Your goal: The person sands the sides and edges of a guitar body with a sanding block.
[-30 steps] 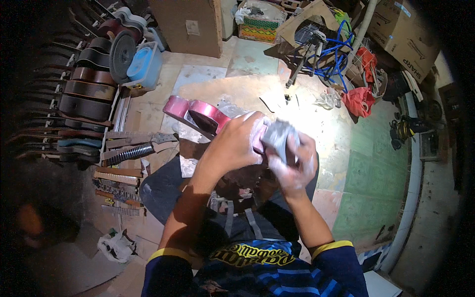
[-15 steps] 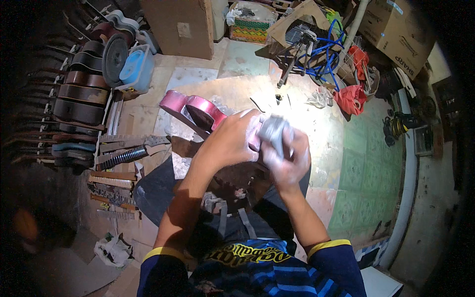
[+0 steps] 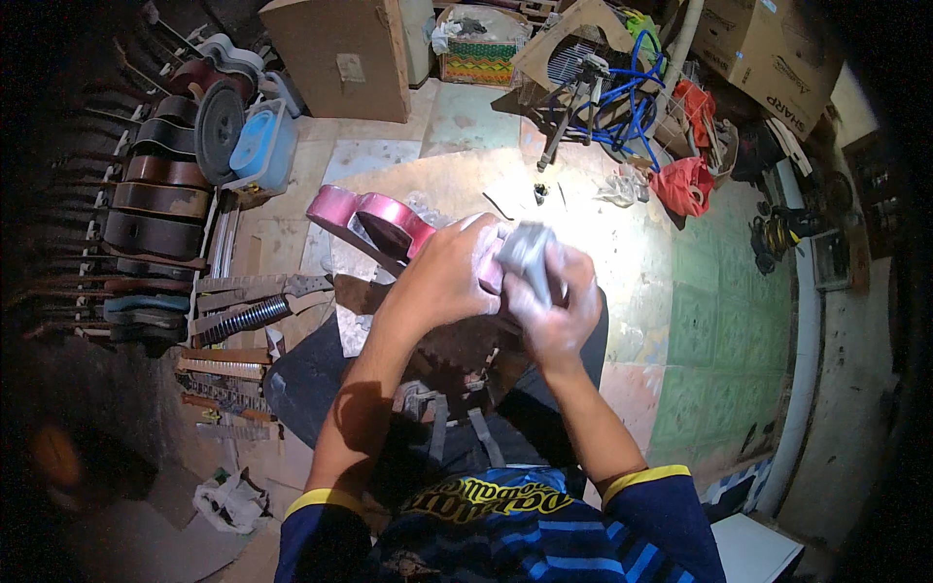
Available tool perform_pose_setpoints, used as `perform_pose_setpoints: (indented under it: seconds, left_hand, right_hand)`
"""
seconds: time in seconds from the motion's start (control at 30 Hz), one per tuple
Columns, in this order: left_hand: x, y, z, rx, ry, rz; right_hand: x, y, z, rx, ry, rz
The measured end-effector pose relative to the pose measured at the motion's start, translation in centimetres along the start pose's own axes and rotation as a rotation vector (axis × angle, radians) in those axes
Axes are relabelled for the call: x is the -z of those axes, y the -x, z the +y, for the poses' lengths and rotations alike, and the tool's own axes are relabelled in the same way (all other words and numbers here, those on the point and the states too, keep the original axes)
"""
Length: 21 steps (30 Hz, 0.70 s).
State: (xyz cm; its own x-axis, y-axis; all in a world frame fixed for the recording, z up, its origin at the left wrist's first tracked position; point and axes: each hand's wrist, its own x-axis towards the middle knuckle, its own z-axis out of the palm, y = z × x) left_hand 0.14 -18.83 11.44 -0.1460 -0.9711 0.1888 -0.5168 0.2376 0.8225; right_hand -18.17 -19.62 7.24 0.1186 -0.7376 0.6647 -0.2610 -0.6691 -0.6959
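Centre of frame: pink waisted body (image 3: 398, 211), guitar-like, slanting from left of centre down to the hands. Left hand (image 3: 449, 272) closes round its near end. Right hand (image 3: 564, 309) pinches a grey block (image 3: 526, 249) just beside that end; blur, so contact cannot be told.

Progress: looks mid-work. Pale dust (image 3: 483, 257) coats the fingers, suggesting a fair amount of rubbing done. The far curves look glossy; the near end seems duller, chalky. Share left unclear, as the hands cover much of it.

Textures: block squared and matte. Lower right, green patterned tiles (image 3: 724, 360); left, ribbed black tool (image 3: 241, 321); upper left, smooth dark guitar bodies (image 3: 160, 199).
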Motion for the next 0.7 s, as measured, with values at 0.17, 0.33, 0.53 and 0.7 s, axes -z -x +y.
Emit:
perform_pose_setpoints:
  seconds: [0.17, 0.33, 0.53, 0.7]
  left_hand:
    - [-0.2, 0.2, -0.2, -0.014, 0.018, -0.004]
    - [-0.5, -0.4, 0.1, -0.020, 0.008, 0.028]
    - [-0.7, 0.1, 0.7, -0.022, -0.050, 0.015]
    - [-0.7, 0.1, 0.2, -0.043, -0.059, 0.031]
  right_hand:
    - [1.2, 0.9, -1.4, 0.075, -0.035, -0.096]
    - [0.9, -0.1, -1.8, -0.019, 0.026, -0.035]
    - [1.2, -0.7, -1.4, -0.124, 0.051, -0.027]
    - [1.7, -0.9, -1.4, -0.069, -0.003, -0.088]
